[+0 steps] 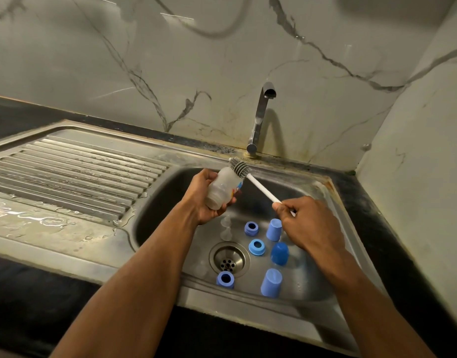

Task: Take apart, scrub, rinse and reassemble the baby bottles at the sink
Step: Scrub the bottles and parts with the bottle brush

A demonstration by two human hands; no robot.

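My left hand (202,196) grips a cloudy plastic baby bottle (223,187) tilted over the sink basin (323,257). My right hand (308,222) pinches the white handle of a bottle brush (261,188). The brush's grey bristle head (238,166) lies against the bottle's far end, outside it. On the basin floor lie three blue screw rings (251,228) (257,247) (225,279), three blue caps (274,229) (279,253) (271,282) standing upside down, and clear teats (226,228) beside the drain (228,258).
A chrome tap (259,120) stands behind the basin, with no water running. A wet ribbed draining board (75,171) stretches to the left. A dark counter (377,228) borders the sink, and marble walls close in behind and on the right.
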